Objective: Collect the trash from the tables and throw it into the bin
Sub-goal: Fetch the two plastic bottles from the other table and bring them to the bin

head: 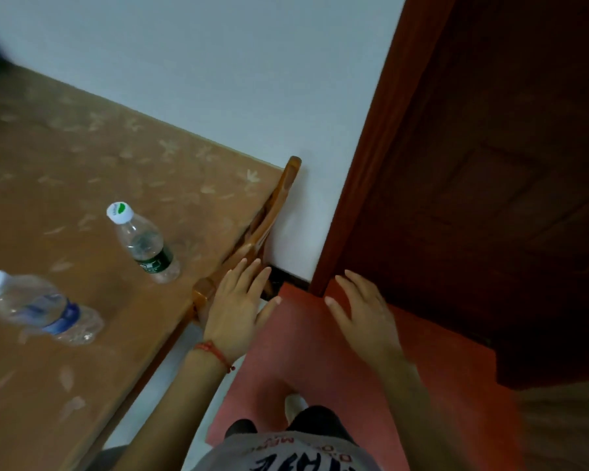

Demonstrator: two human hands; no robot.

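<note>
Two plastic water bottles stand on the brown patterned tabletop [82, 158]: a green-labelled bottle [143, 244] near its right edge, a blue-labelled bottle [38, 307] further left of it. Neither is collected, and no bin is in view, so the task looks barely begun. The left hand [238, 307] hovers flat and empty beside the tabletop's corner; the right hand [361, 307] hangs spread, empty, further right over the red mat [313, 351], where open floor leaves room.

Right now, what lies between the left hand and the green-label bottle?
In the head view, only bare patterned tabletop and its wooden corner edge separate the left hand from the green-label bottle.
</note>
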